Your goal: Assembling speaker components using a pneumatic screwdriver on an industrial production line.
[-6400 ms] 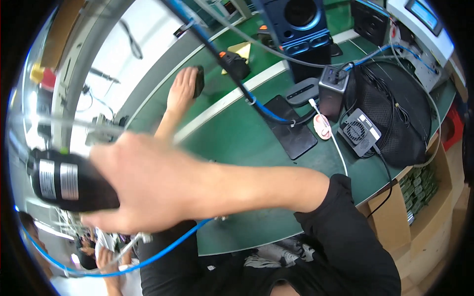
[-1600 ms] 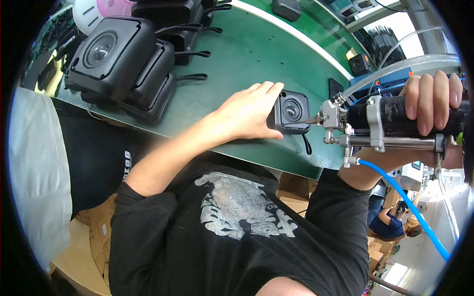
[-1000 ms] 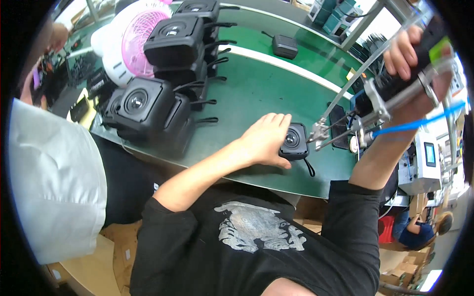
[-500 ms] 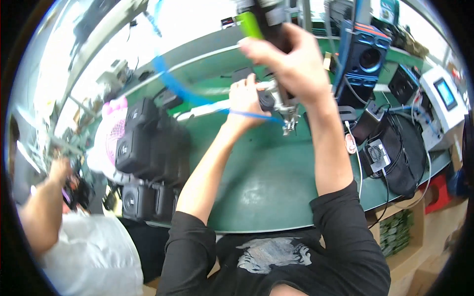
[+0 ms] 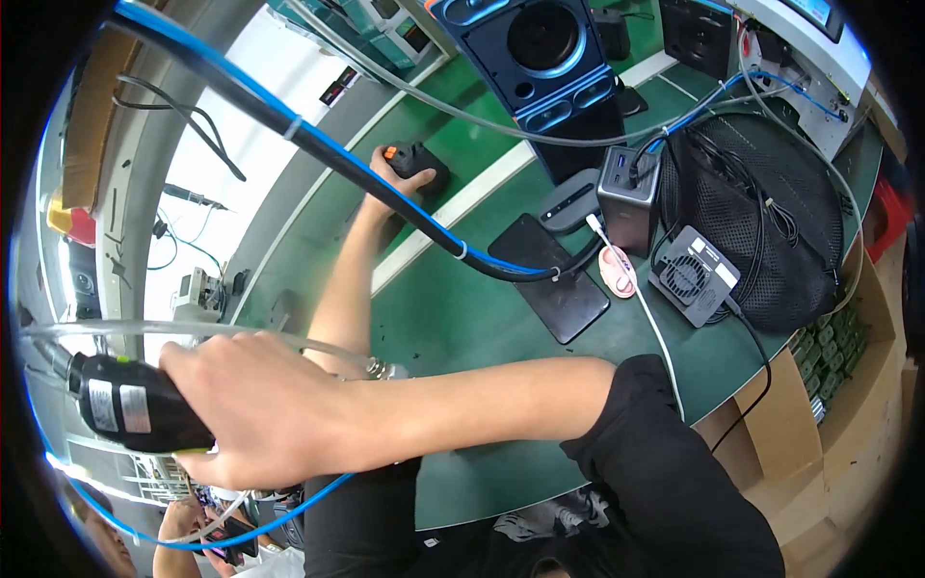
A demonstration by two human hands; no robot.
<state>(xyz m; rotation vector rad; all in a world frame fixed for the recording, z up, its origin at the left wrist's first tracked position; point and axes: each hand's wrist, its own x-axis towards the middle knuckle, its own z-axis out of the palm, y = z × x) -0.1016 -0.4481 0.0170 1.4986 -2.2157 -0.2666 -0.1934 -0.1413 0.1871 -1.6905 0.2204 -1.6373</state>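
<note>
My right hand point(image 5: 265, 409) is wrapped round a black screwdriver-like power tool point(image 5: 135, 405), its body lying sideways at the lower left. A clear hose point(image 5: 145, 329) runs beside it, and a metal fitting point(image 5: 385, 370) shows just past my right wrist. Farther off, my left hand point(image 5: 390, 180) grips a small black plastic part with orange pieces point(image 5: 421, 166) at the green bench. Its thumb lies along the near side of the part. My right forearm crosses in front of the left one and hides the left elbow.
A thick black-and-blue cable point(image 5: 356, 173) hangs across the view. On the green bench point(image 5: 443, 332) lie a dark phone-like slab point(image 5: 551, 279), a grey power adapter point(image 5: 696, 276) and a black mesh bag point(image 5: 761, 212). A large speaker point(image 5: 540, 48) stands behind. Another person's hand point(image 5: 178, 520) shows lower left.
The view has swung to the right. My right hand has carried the power tool from the upper middle to the lower left. The black part in my left hand is now plainly visible.
</note>
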